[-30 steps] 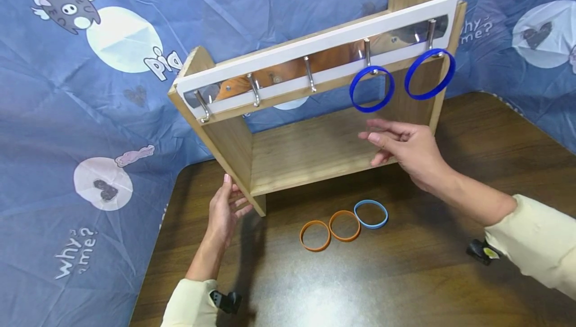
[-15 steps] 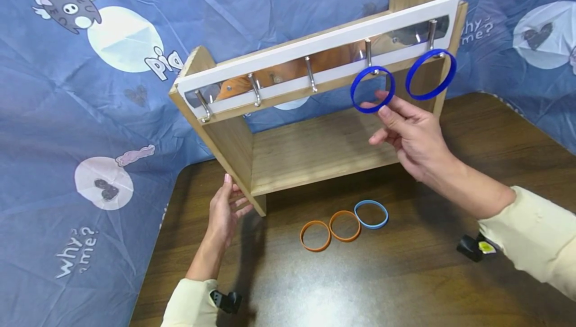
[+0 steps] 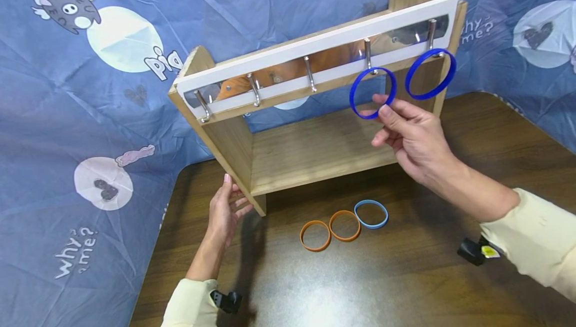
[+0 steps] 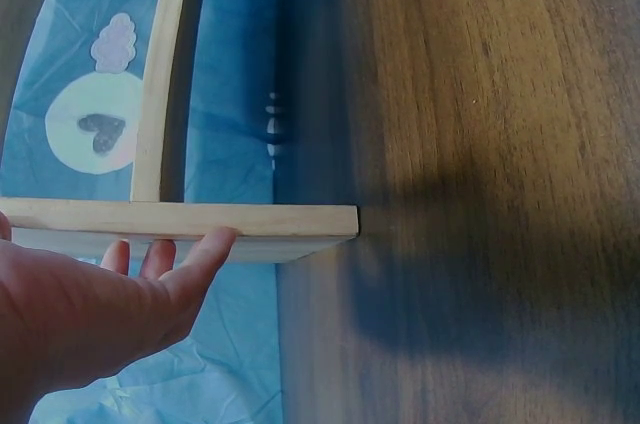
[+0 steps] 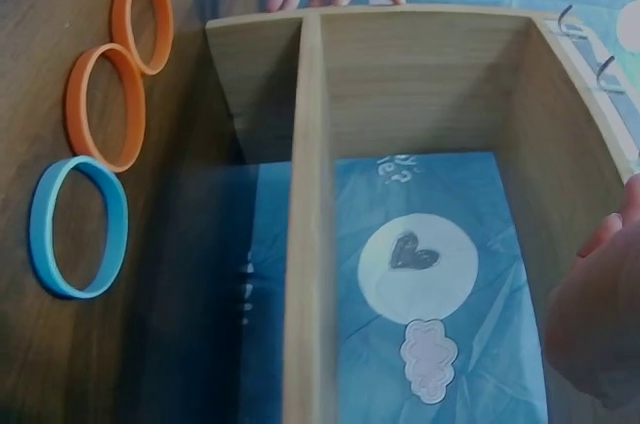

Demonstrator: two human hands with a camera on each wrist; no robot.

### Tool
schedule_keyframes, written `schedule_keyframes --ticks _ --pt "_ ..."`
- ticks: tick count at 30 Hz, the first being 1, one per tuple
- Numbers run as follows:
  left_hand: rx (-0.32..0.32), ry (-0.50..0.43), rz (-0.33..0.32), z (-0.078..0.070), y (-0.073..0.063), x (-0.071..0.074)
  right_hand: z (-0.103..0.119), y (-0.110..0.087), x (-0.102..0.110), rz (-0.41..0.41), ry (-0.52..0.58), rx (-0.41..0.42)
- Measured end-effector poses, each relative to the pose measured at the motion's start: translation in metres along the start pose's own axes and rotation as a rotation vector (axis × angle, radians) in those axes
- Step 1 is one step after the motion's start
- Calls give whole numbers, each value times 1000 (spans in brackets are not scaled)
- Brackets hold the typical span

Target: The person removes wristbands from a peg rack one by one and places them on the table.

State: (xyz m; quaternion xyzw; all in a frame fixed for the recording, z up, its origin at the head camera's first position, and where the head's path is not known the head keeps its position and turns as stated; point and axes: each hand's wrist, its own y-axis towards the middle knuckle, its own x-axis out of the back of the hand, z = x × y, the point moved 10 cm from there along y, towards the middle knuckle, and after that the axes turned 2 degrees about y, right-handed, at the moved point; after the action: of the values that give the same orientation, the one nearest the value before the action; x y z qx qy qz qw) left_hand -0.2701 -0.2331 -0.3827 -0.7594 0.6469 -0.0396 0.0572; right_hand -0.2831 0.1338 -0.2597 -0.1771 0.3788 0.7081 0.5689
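In the head view, my right hand (image 3: 416, 137) pinches the lower right edge of a dark blue silicone wristband (image 3: 352, 92) between thumb and fingers. The band's top edge is at the tip of a metal hook (image 3: 367, 54) on a wooden rack (image 3: 310, 142). A second dark blue wristband (image 3: 423, 98) hangs from the far-right hook. My left hand (image 3: 223, 212) touches the rack's left side panel; in the left wrist view its thumb (image 4: 212, 249) lies against the panel's edge. The right wrist view shows only part of my right hand (image 5: 600, 314).
Two orange wristbands, the left one (image 3: 315, 250) and the middle one (image 3: 345, 240), lie on the brown table (image 3: 405, 277) with a light blue wristband (image 3: 371, 227). Three more hooks on the rack's left and middle hold no bands. A blue printed cloth (image 3: 112, 132) hangs behind.
My right hand has risen from below the dark blue wristband and taken hold of its lower edge. The band's lower edge has shifted slightly down. My left hand has stayed put.
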Motion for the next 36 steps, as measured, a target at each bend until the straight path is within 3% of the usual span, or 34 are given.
schedule_keyframes --ticks 15,27,36 --pt "-3 6 -5 0 0 1 17 -6 -23 65 62 41" --pt "1 -10 -6 0 0 1 11 -21 -21 134 -94 19" --pt "-5 1 -6 -1 0 1 0 -32 -6 148 -242 -36"
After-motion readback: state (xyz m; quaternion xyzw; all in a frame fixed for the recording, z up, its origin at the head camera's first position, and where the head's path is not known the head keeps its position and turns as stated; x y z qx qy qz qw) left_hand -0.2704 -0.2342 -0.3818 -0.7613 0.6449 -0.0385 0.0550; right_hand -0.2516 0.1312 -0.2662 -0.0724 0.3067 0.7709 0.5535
